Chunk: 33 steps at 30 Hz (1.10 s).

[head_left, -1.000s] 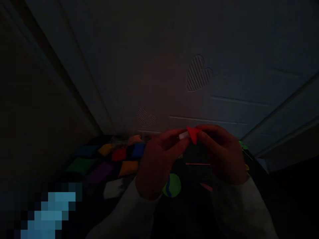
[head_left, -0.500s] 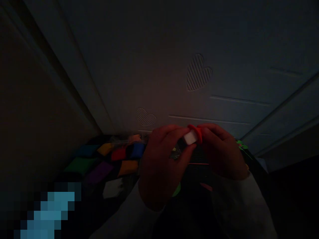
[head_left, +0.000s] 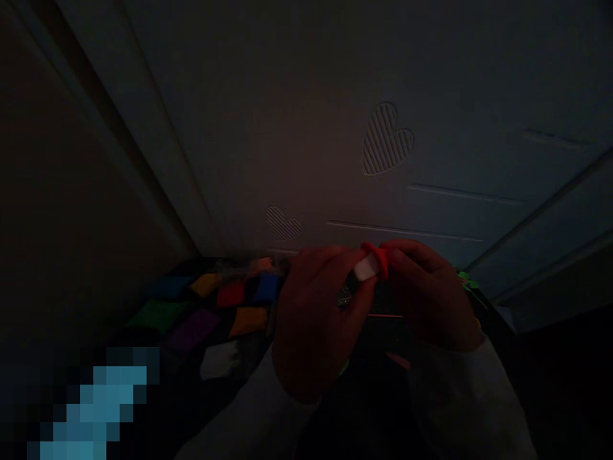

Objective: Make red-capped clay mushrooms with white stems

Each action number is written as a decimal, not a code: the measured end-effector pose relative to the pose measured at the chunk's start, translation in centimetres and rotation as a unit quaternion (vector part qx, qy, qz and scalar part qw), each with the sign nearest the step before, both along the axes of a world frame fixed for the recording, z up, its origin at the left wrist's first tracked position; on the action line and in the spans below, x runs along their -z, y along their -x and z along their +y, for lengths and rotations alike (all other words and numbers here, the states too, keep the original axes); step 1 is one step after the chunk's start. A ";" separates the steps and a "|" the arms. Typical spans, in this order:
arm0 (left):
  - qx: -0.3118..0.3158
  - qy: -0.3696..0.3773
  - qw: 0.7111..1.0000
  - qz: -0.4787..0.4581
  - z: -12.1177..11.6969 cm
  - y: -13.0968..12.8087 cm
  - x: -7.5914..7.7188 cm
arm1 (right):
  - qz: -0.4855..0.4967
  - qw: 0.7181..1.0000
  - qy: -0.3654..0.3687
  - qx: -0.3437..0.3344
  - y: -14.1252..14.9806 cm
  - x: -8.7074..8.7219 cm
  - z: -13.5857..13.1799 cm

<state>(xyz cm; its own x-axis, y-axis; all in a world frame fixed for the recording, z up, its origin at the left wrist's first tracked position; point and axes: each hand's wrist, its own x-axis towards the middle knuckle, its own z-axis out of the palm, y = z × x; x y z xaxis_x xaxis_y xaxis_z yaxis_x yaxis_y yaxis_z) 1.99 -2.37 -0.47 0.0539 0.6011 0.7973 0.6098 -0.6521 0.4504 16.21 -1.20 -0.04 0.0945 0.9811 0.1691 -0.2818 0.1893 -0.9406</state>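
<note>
space was slight between your left hand (head_left: 316,310) and your right hand (head_left: 433,297). the left pinched the white block (head_left: 366,268), the right an edge of the red piece (head_left: 381,257). the block's long axis slanted up rightward, its right end against the red piece, nearer your right hand.

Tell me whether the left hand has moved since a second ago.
Yes: the left hand has shifted right and slightly down in view, judged against the green disc, mostly uncovered then, now just a sliver beside the hand.
</note>
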 end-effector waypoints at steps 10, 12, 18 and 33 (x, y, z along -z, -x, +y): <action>0.024 0.048 0.998 -0.028 -0.1 0.0 -0.2 | 0.003 1.000 -0.008 0.006 0.0 -0.1 0.1; 0.042 0.091 0.993 -0.056 -0.2 0.1 -0.2 | 0.013 1.000 -0.002 0.013 -0.1 -0.1 0.2; 0.197 0.308 0.879 -0.307 0.8 0.5 0.4 | 0.002 1.000 -0.015 0.024 -0.6 0.3 0.9; 0.333 0.492 0.567 -0.570 4.6 -0.2 3.4 | -0.082 0.992 -0.040 0.083 -1.6 2.6 3.2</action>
